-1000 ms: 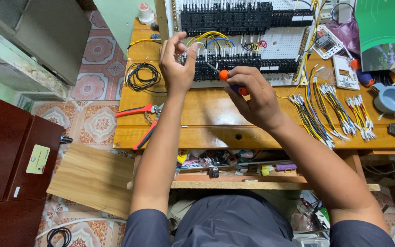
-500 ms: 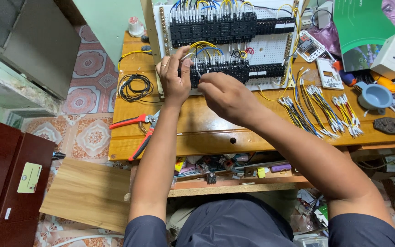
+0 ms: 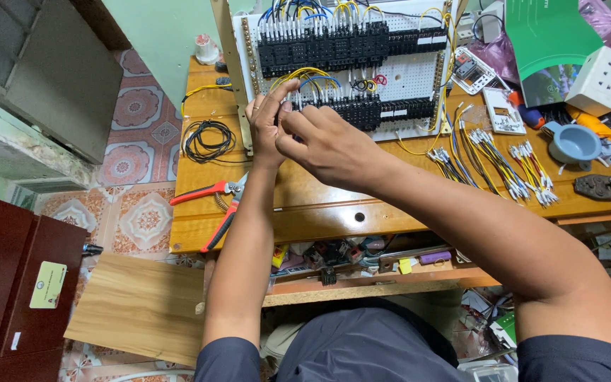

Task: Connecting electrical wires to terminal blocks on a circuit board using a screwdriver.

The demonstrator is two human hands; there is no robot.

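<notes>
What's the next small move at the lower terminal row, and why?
Probably seat the wire end into the lower terminal row and tighten it. Both hands meet there: the left hand pinches the yellow wire loop, and the right hand is closed just in front of it. What it holds is hidden.

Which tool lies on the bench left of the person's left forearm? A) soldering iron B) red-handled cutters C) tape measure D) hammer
B: the red-handled cutters lie on the wooden bench just left of the left forearm, below the coil of black wire, while the left hand and right hand are up at the wiring panel.
</notes>
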